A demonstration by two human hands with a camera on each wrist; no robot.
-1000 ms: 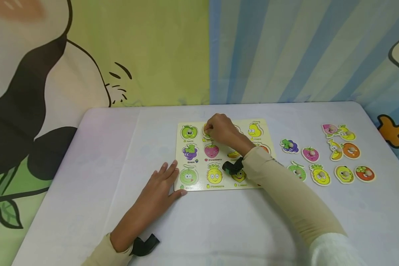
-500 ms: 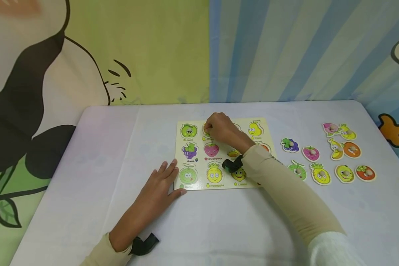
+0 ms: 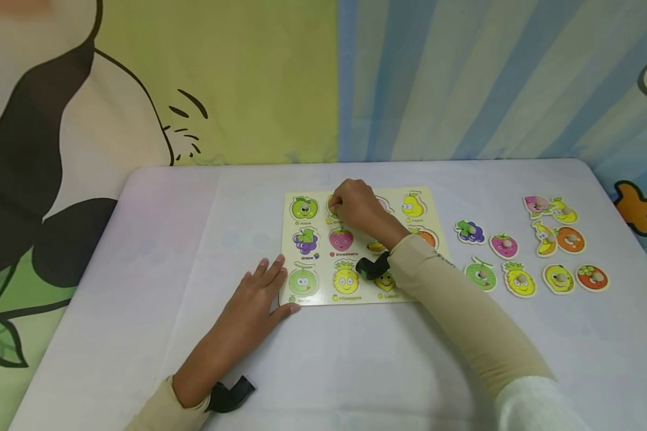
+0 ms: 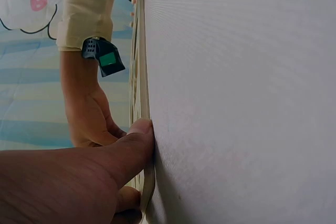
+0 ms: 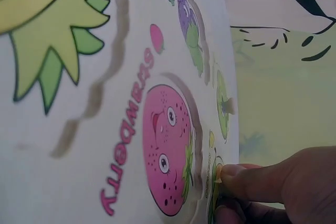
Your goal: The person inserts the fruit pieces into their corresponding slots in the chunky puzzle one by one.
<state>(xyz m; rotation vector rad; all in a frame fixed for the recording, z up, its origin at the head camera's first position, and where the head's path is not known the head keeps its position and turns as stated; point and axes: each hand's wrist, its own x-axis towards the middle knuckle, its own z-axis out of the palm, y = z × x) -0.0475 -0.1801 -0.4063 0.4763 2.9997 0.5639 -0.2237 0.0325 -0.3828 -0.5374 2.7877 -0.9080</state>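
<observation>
My right hand (image 3: 358, 206) pinches the small knob (image 5: 219, 173) of a green-and-yellow fruit puzzle piece (image 5: 212, 203) at the second slot of the top row. Most of that piece is hidden under the fingers. The cream fruit puzzle board (image 3: 323, 269) lies flat on the table, with printed fruits and names. Left of the right hand, a green apple piece (image 3: 304, 208) with its knob sits in the board. My left hand (image 3: 253, 299) lies with straight fingers at the board's left edge, its thumb (image 4: 134, 142) touching the near corner.
Several loose knobbed pieces lie right of the board, among them grapes (image 3: 469, 231), a strawberry (image 3: 504, 245), a melon (image 3: 481, 275), a pineapple (image 3: 519, 279) and an orange (image 3: 570, 239). A printed cloth (image 3: 226, 84) hangs behind the white table (image 3: 323, 365).
The head view has tilted slightly. My right hand stays over the same slot, and my left hand keeps its place at the board's edge.
</observation>
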